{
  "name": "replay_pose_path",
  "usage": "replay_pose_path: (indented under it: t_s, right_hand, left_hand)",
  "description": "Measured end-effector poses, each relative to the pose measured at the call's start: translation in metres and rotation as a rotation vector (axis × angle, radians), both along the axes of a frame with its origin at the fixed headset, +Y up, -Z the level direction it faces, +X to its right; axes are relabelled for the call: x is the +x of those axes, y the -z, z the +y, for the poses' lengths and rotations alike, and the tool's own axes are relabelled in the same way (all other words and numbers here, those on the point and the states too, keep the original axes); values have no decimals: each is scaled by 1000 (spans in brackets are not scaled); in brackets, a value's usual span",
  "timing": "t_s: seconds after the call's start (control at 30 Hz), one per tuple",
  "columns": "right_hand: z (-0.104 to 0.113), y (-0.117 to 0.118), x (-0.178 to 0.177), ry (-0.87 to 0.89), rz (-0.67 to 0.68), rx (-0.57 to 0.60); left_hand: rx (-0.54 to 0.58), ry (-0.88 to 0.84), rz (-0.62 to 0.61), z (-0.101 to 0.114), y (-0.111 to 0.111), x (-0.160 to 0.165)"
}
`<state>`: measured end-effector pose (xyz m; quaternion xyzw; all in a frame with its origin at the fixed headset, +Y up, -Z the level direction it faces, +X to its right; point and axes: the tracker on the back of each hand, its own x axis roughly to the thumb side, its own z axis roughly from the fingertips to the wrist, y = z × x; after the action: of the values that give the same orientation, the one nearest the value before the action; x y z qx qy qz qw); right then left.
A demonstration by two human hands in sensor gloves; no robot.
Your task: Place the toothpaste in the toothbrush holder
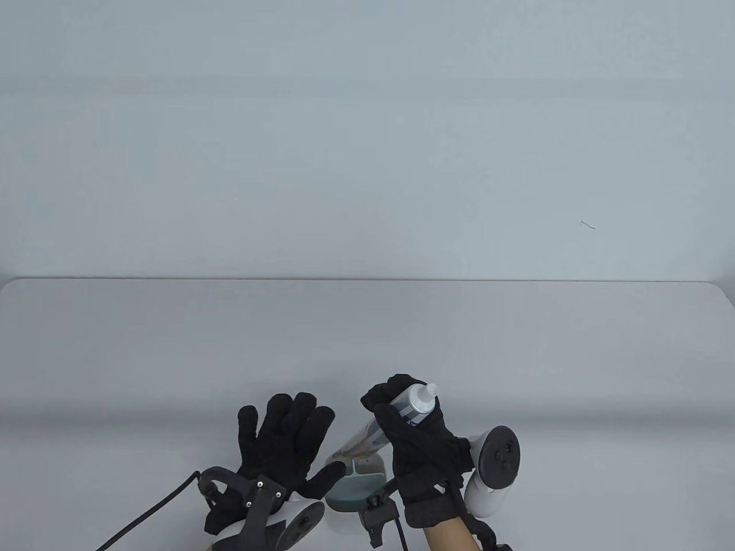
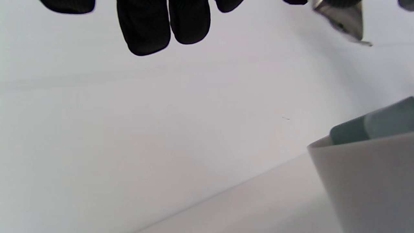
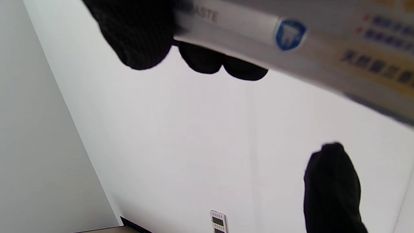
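My right hand (image 1: 410,427) grips a white toothpaste tube (image 1: 402,410) near its capped end. The cap points up and to the right, and the crimped tail slants down to the left toward the toothbrush holder (image 1: 353,488). The holder is a white cup with a grey-green top, at the table's front edge between my hands. The tube also shows in the right wrist view (image 3: 291,35), held by the gloved fingers (image 3: 139,35). My left hand (image 1: 284,447) lies open with fingers spread, just left of the holder, its thumb beside the rim. The holder's wall shows in the left wrist view (image 2: 372,181).
The light grey table (image 1: 367,344) stretches behind both hands to a pale wall. White trackers sit on the backs of both hands, the right one (image 1: 496,465) beside the wrist. A black cable (image 1: 155,511) runs off to the lower left.
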<state>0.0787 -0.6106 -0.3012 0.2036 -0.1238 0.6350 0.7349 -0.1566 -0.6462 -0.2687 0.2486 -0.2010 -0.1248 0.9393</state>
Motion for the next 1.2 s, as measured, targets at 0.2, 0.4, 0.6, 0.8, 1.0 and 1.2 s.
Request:
replay_pose_path:
  t_s: [0.2, 0.4, 0.6, 0.8, 1.0, 1.2]
  right_hand:
    - [8, -15, 3, -91, -56, 27]
    - [2, -19, 2, -142, -75, 0]
    - [-9, -18, -8, -189, -55, -34]
    - [-23, -19, -25, -237, -7, -43]
    - [-40, -19, -34, -300, 3, -63]
    - [-57, -18, -42, -357, 8, -87]
  left_hand:
    - [-31, 51, 119, -16, -1, -34]
    - [-142, 63, 180, -39, 10, -56]
    - [-232, 8, 207, -50, 19, -78]
    - [-336, 3, 239, -62, 27, -83]
    - [-364, 2, 242, -63, 28, -82]
    - [-386, 5, 241, -62, 28, -81]
